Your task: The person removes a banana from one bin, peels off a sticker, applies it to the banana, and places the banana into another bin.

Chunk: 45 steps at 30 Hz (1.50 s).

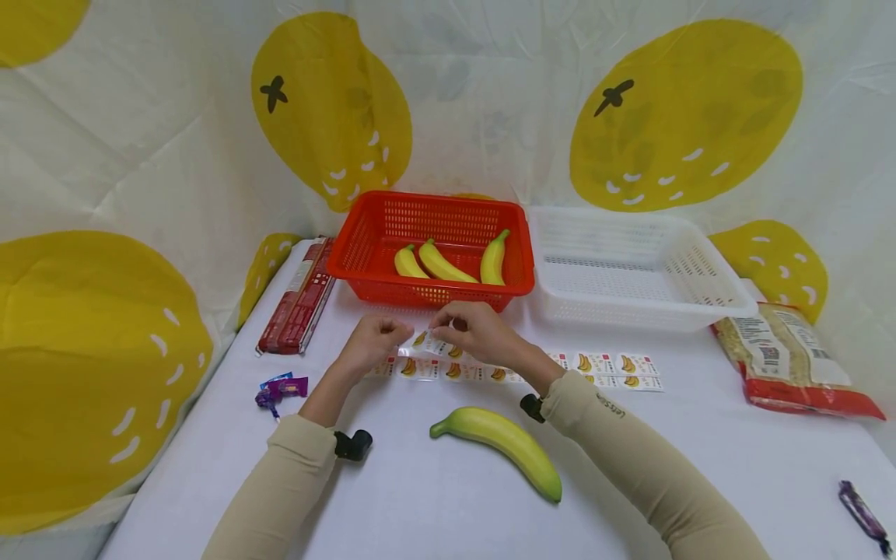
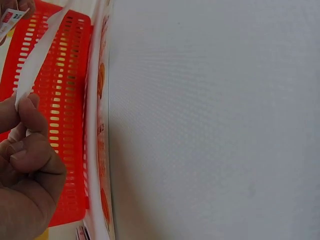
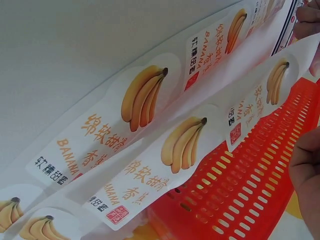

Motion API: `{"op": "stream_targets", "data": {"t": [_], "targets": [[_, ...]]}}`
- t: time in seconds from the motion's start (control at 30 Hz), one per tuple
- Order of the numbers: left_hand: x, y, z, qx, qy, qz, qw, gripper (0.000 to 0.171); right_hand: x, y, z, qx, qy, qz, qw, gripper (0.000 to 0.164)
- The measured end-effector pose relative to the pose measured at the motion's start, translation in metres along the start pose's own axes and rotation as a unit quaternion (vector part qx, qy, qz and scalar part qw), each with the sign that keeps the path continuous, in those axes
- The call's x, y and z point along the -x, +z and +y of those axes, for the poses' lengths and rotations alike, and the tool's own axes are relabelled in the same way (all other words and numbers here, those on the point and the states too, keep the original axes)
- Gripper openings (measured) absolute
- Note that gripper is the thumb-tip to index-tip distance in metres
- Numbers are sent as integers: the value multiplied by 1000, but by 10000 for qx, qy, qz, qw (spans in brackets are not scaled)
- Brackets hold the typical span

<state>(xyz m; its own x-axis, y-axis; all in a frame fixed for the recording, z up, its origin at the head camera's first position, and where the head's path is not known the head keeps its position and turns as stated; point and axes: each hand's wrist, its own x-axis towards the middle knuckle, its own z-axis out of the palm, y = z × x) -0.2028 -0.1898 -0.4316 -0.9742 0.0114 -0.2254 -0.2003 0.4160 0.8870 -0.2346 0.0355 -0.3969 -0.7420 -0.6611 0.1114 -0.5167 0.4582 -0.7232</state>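
Note:
My left hand (image 1: 374,342) pinches the end of a strip of banana stickers (image 3: 185,145), raised off the table in front of the red basket. In the left wrist view, the strip's pale backing (image 2: 36,65) rises from between thumb and finger. Close to its right, my right hand (image 1: 483,330) pinches a small white sticker (image 2: 12,20) at its edge; whether it is fully off the backing cannot be told. More banana stickers (image 1: 630,373) lie in rows on the table beneath and to the right. A single yellow-green banana (image 1: 504,439) rests between my forearms.
Three bananas (image 1: 444,264) lie in the red basket (image 1: 434,294). Beside it stands a white basket (image 1: 630,311). A red packet (image 1: 297,299) and purple-wrapped candies (image 1: 283,389) are at left; a grain bag (image 1: 791,350) and another wrapped candy (image 1: 862,513) are at right.

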Motion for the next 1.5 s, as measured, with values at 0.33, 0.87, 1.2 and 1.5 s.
{"op": "stream_targets", "data": {"t": [0.33, 0.87, 1.2, 1.5], "targets": [[1, 1, -3, -702, -50, 101, 9975, 26, 6, -3, 3, -102, 174, 69, 9998, 9], [14, 17, 29, -1188, 2117, 620, 9681, 36, 17, -15, 10, -262, 486, 373, 9978, 15], [19, 29, 37, -1849, 2239, 340, 9563, 18, 20, -15, 9, -411, 654, 405, 9962, 16], [17, 29, 41, -1587, 1960, 140, 9676, 17, 22, -19, 11, -234, 548, 358, 9976, 16]]}}
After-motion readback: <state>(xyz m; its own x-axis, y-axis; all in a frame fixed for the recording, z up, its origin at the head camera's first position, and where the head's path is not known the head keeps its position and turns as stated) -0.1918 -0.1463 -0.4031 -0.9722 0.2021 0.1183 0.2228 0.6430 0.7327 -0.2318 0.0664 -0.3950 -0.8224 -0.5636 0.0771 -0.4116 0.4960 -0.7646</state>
